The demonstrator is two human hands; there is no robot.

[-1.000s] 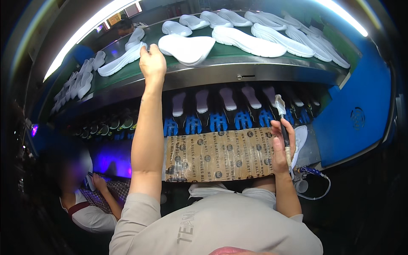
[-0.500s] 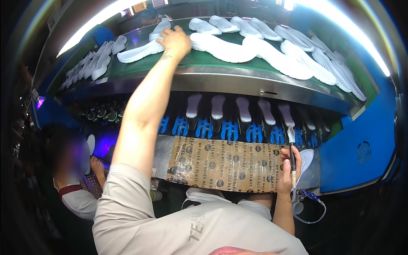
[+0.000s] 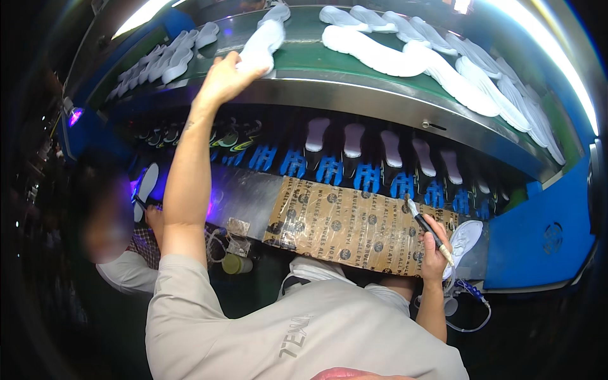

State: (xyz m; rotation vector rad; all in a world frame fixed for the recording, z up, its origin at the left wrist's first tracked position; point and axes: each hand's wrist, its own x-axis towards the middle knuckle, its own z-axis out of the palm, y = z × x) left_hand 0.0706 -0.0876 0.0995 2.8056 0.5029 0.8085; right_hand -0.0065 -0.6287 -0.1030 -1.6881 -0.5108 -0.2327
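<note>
Gripping a long, white, smooth shoe sole (image 3: 263, 43), the left hand (image 3: 225, 79) reaches up; the right hand (image 3: 434, 247) clasps a brush (image 3: 427, 228).

Bright above, dark below, heavy fisheye bend.
Glare from long white strip lights (image 3: 142, 11) along upper rim; violet glow at left; deep shadow beneath shiny curved steel ledge (image 3: 405, 104); corners black, edges smeared.

The person wears a light grey short-sleeved shirt (image 3: 266, 329) with pale lettering printed across its front. The left sleeve (image 3: 180, 278) ends above the elbow, leaving the forearm bare. The left hand (image 3: 225, 79) and right hand (image 3: 434, 247), either side of the shirt, are ungloved, without rings or watch showing.
</note>
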